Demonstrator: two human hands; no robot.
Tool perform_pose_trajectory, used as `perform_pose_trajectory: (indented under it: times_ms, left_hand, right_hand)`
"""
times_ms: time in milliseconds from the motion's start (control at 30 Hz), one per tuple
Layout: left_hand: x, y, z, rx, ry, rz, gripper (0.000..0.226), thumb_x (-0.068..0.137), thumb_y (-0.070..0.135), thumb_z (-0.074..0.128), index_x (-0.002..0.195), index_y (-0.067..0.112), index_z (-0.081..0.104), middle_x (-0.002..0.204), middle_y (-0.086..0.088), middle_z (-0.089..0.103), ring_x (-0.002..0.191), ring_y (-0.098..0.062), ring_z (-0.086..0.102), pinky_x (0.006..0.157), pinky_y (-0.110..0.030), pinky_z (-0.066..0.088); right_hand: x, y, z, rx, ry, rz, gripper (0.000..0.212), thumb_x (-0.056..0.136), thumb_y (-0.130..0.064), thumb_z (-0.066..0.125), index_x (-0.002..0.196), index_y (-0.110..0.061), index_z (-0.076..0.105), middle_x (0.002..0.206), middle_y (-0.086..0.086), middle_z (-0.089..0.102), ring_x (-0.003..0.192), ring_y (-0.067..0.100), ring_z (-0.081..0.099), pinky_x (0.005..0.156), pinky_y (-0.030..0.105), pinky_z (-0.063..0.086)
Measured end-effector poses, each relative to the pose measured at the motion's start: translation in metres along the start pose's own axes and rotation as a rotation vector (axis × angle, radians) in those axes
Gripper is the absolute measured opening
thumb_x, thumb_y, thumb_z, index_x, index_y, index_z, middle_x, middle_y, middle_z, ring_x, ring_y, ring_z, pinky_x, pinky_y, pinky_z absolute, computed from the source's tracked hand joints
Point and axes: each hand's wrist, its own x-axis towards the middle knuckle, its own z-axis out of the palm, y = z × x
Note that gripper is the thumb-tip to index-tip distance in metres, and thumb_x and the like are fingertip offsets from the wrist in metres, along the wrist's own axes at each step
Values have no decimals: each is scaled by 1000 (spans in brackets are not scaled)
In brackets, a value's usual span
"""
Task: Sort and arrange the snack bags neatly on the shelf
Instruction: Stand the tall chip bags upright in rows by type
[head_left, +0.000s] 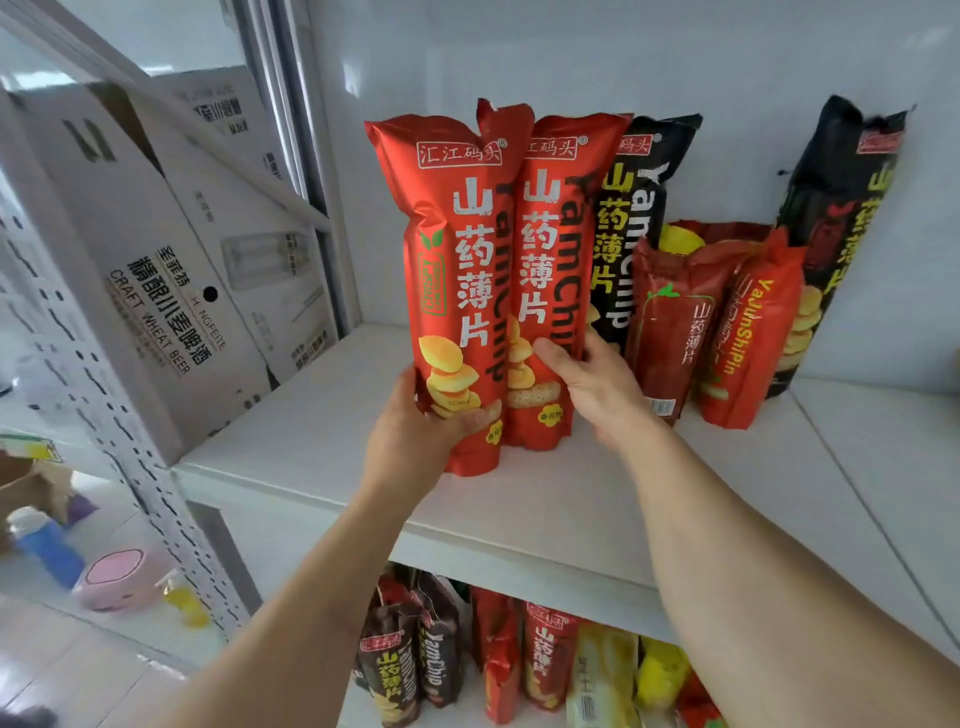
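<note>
Two tall red yam-chip bags stand side by side on the white shelf (519, 499). My left hand (415, 431) grips the lower part of the left red bag (457, 260). My right hand (592, 384) holds the right red bag (556, 249) at its lower right side, thumb across the front. Behind it a black yam-chip bag (634, 208) stands upright. Further right, two shorter red bags (670, 322) (748, 338) lean together, with another black bag (841, 208) leaning against the back wall.
White beer cartons (171, 270) lie tilted at the shelf's left end beside a perforated metal upright (130, 441). The shelf below holds several mixed black, red and yellow snack bags (545, 665). A blue bottle (47, 545) and a pink object (119, 577) lie on the floor to the left.
</note>
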Motion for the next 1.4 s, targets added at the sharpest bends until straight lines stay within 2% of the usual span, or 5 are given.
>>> perform_pose_trajectory:
  times_ms: [500, 833, 1000, 1133, 1400]
  left_hand:
    - [91, -20, -20, -45, 98, -17, 81, 65, 43, 91, 134, 38, 48, 113, 23, 65, 99, 0, 66, 80, -27, 58]
    - [162, -43, -41, 22, 117, -9, 83, 69, 49, 87, 140, 35, 47, 113, 24, 63, 96, 4, 62, 74, -17, 49]
    - [187, -51, -41, 133, 158, -9, 92, 67, 61, 83, 142, 26, 44, 137, 4, 57, 124, -20, 56, 104, -45, 48]
    - [165, -36, -24, 438, 391, 323, 80, 85, 42, 74, 148, 7, 39, 154, -15, 37, 144, -33, 30, 119, -47, 25]
    - [133, 1, 60, 344, 33, 615, 34, 89, 21, 67, 118, 4, 67, 127, -10, 63, 115, -29, 60, 93, -38, 50]
  right_hand:
    - [95, 20, 65, 111, -87, 17, 85, 62, -75, 73, 134, -35, 53, 121, -13, 68, 112, 11, 65, 100, 46, 51]
    - [141, 22, 114, 177, -87, 61, 39, 94, -39, 62, 131, -33, 53, 112, -17, 68, 99, 0, 67, 83, 27, 55]
    - [142, 32, 121, -38, 1, 121, 64, 88, -49, 68, 143, -23, 47, 137, -1, 60, 119, 15, 62, 101, 40, 50]
    - [110, 24, 105, -350, 6, 141, 54, 97, -37, 59, 144, -13, 47, 144, 6, 52, 130, 19, 51, 107, 32, 41]
    - [42, 11, 29, -643, 3, 102, 34, 99, -34, 56, 129, -17, 61, 131, 0, 64, 117, 17, 61, 96, 28, 47]
